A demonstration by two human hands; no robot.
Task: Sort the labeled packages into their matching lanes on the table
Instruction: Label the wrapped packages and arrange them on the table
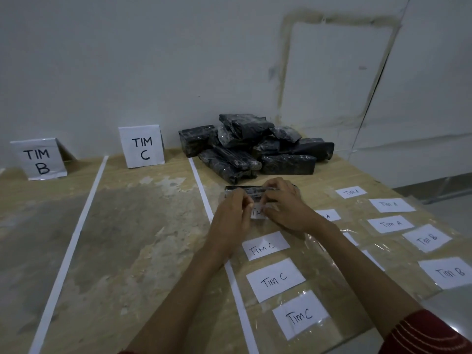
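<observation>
**A:** Where is the package right now?

**B:** One black package (255, 194) lies flat on the desk (329, 175), just right of the white tape line (201, 190) and in front of the pile of black packages (255, 146). It's not in any lane yet.

**A:** And the hands?

**B:** Both are on it. The left hand (231, 218) and the right hand (288, 210) each have a closed grip, fingertips pinching a paper label (257, 213) against the package's near edge. I can read "Tim", but fingers hide the letter.

**A:** So the step in hand is labelling?

**B:** I'd judge so. To do it well, lay the label flat from the middle outward, so the clear film doesn't wrinkle over the writing. Keep the thumbs off the letter, and press the edges down firmly.

**A:** Then which lane?

**B:** Read the letter first. If it matches the loose Tim C labels (275, 279) nearby, the lane in front of the TIM C sign (143, 146) is just across the tape line. The TIM B sign (38, 159) stands further left.
</observation>
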